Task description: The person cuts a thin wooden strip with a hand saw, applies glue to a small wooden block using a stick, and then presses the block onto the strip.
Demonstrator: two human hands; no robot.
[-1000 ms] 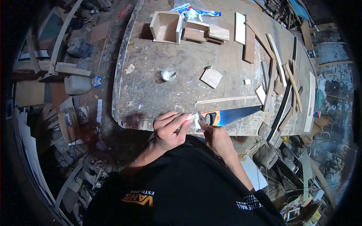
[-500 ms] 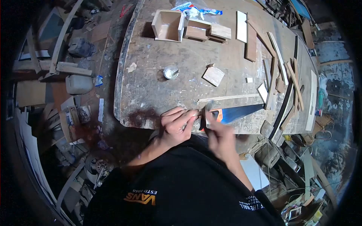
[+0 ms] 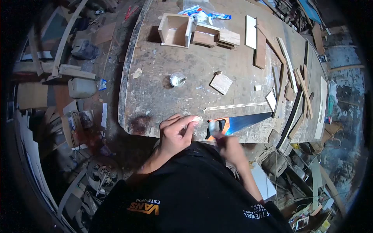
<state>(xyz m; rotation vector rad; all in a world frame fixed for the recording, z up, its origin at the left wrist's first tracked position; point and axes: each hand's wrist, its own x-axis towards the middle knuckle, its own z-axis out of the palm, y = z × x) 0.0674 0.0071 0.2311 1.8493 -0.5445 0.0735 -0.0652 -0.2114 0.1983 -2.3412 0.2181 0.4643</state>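
Note:
My left hand (image 3: 176, 133), at the bench's near edge, pinches a small pale piece (image 3: 197, 119), which looks like wood, between thumb and fingers. To its right, my right hand (image 3: 231, 149) is smeared by motion and closed round a short tool with a greyish head (image 3: 213, 127), too blurred to name. A handsaw (image 3: 243, 122) with an orange and black handle lies just beyond that tool, which partly covers its handle. Thin pale strips (image 3: 237, 106) lie on the bench beyond the saw.
On the workbench (image 3: 151, 95) stand a cup (image 3: 177, 80) of white stuff, a square wood piece (image 3: 221, 84), an open wooden box (image 3: 175, 30) and smaller boxes (image 3: 215, 37). Wood strips (image 3: 289, 66) lie right. Clutter covers the floor; a wheel (image 3: 103, 171) lies lower left.
The tool in my right hand has moved away from the piece in my left hand, slightly down. The pale end of that piece now shows. The view has shifted slightly.

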